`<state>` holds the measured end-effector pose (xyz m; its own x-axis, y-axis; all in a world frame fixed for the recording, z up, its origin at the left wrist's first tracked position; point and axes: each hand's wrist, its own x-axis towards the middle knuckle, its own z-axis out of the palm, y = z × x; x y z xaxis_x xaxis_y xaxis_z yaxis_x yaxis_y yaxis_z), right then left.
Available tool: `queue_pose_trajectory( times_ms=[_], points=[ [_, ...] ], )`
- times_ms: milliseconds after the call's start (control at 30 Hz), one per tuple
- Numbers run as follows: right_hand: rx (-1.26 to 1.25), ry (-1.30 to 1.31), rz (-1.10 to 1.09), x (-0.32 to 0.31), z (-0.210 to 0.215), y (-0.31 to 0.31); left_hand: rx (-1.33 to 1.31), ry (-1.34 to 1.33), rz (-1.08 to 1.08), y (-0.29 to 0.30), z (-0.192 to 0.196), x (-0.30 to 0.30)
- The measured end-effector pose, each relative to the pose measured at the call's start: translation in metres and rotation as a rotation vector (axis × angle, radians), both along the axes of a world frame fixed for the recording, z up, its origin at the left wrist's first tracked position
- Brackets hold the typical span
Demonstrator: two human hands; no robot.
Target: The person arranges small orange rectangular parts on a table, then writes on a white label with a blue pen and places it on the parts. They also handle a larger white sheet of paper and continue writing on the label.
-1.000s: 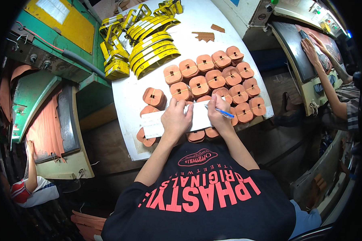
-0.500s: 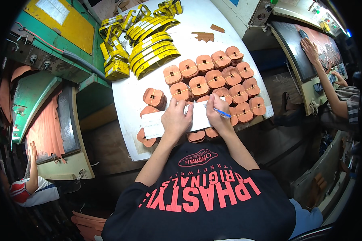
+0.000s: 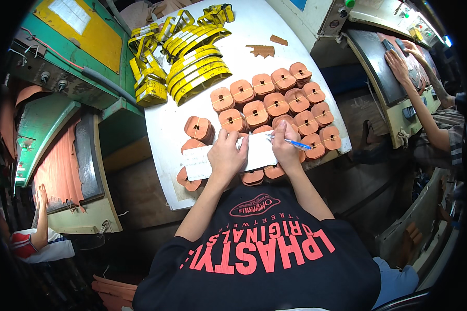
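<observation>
An open white notebook (image 3: 256,154) with handwriting on its left page lies on top of stacked brown leather pieces. My left hand (image 3: 227,154) is closed at the notebook's middle, gripping and pressing it, the thumb along the page. My right hand (image 3: 286,149) pinches a blue and white pen (image 3: 299,144), its tip close to the right page. Banded stacks of rounded square leather pieces (image 3: 255,112), each with a small centre hole, surround the notebook. Some stacks are partly hidden under the notebook and my hands.
Yellow strip-shaped cutting dies (image 3: 200,72) are piled at the table's far left. Brown scraps (image 3: 260,51) lie on the white table (image 3: 179,194). Green machinery (image 3: 109,41) stands left. Co-workers' hands rest on leather at the left (image 3: 42,197) and right (image 3: 398,66).
The pen has tilted and its back end has swung right. My left hand stays on the notebook. The right co-worker's other hand has moved up onto the work surface.
</observation>
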<state>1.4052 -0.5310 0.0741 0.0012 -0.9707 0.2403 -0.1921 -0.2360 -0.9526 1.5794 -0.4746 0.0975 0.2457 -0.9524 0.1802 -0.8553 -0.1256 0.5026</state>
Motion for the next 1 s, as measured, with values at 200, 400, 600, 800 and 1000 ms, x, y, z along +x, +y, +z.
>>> queue_pose_trajectory(
  times_ms=[200, 400, 600, 800, 1000],
  points=[
    [0.245, -0.364, 0.148, -0.011, 0.003, -0.003, -0.001, 0.003, 0.007, 0.002, -0.002, -0.001],
    [0.313, -0.985, 0.249, -0.035, -0.007, -0.014, -0.173, 0.023, 0.025, 0.004, -0.019, -0.008],
    [0.371, -1.066, 0.324, -0.043, -0.019, -0.020, -0.277, 0.079, 0.052, 0.009, -0.027, -0.009],
    [0.394, -0.792, 0.295, -0.034, -0.004, -0.015, -0.296, 0.088, 0.065, 0.011, -0.027, -0.011],
    [0.356, -0.543, 0.343, -0.026, -0.003, -0.019, -0.352, 0.123, 0.047, 0.023, -0.006, -0.014]
  ],
)
